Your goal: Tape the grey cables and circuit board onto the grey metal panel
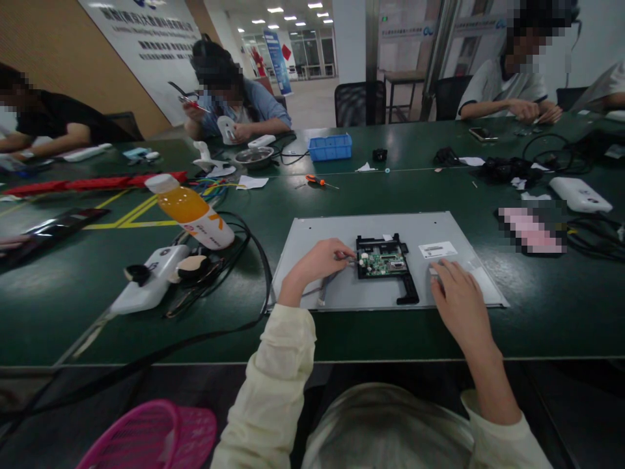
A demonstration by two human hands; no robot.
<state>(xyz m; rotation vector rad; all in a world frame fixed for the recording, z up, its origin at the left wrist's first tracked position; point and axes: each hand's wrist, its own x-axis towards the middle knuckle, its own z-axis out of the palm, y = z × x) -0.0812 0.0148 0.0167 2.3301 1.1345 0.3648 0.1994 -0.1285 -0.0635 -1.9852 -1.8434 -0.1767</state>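
A flat grey panel (336, 228) lies on the table in front of me, with a white label (438, 249) on its right part. Mounted in a black plastic frame (409, 286) near the panel's middle is a green circuit board (383, 262). My left hand (319, 264) is closed at the board's left edge, its fingertips pinched on what looks like a thin grey cable (322, 292) that trails below the hand; the fingers partly hide its end. My right hand (459, 299) rests on the panel's right side below the label, fingers outstretched and holding nothing.
To the left stand a tilted-looking bottle of orange drink (195, 215), a white device (149, 280) and black cables. An orange screwdriver (319, 182) and a blue basket (330, 148) lie beyond the panel. A pink phone (531, 230) is right. Several people sit around the table.
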